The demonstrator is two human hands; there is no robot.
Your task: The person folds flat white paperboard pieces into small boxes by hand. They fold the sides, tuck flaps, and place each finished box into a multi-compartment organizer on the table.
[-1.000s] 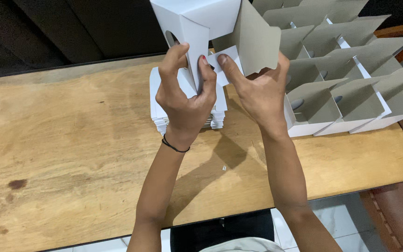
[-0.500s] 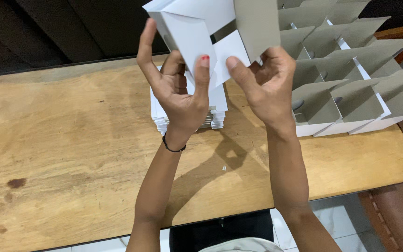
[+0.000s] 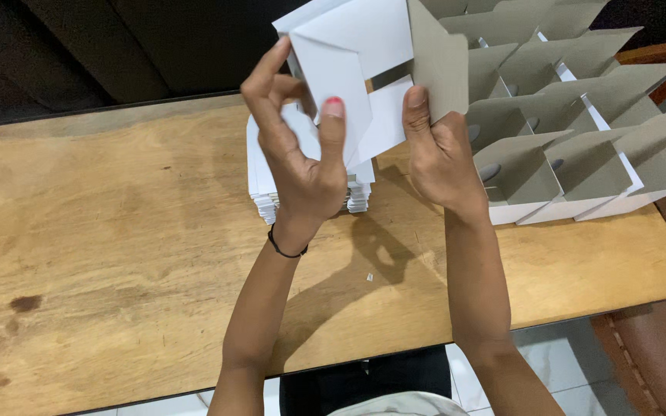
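overhead, both hands' fingers [image 3: 333, 127] grip the half-folded white carton [image 3: 352, 58], thumbs pressing its flaps.

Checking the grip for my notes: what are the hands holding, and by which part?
Both hold one white cardboard box: left hand on its folded flaps, right hand on the grey flap.

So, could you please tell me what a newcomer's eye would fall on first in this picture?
First, the half-folded white box held up at top centre between the left hand and the right hand. Next, the rows of folded boxes with grey flaps standing open at the right of the wooden table. A stack of flat white blanks lies behind the hands.
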